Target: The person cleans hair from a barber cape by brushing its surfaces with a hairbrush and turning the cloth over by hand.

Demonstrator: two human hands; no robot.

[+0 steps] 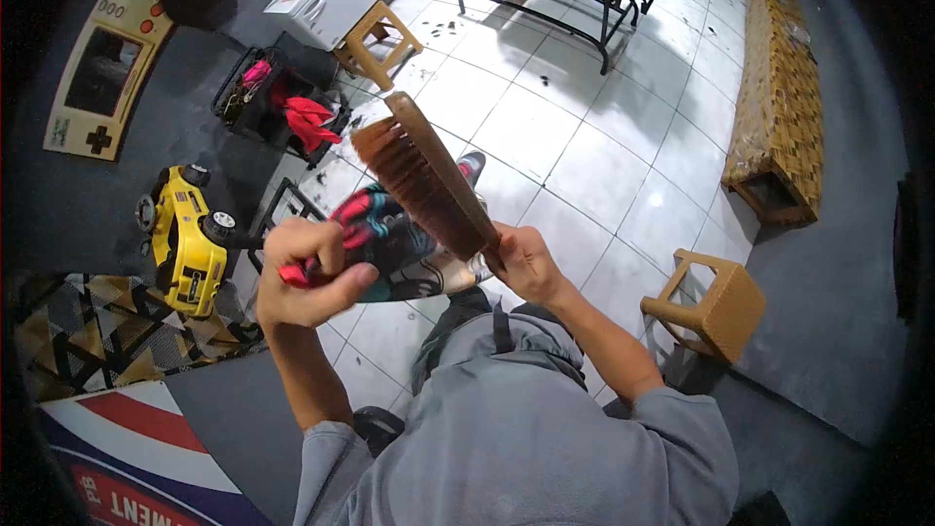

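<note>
A wooden brush (pixel 429 175) with long reddish-brown bristles slants up and to the left in front of me. My right hand (pixel 526 263) is closed round its lower end. Bunched in my left hand (pixel 314 278) is one end of a patterned cloth (pixel 390 244) in red, black, teal and white. The cloth stretches from that hand toward my right one, behind the bristles, which hide part of it. Whether my right hand also holds the cloth cannot be made out.
A brown woven stool (pixel 716 307) lies tipped at the right. Behind it stands a long woven box (pixel 779 97). A yellow toy car (pixel 187 244) and a black crate (pixel 278 102) are at the left. Dark scraps dot the white tiles (pixel 594 170).
</note>
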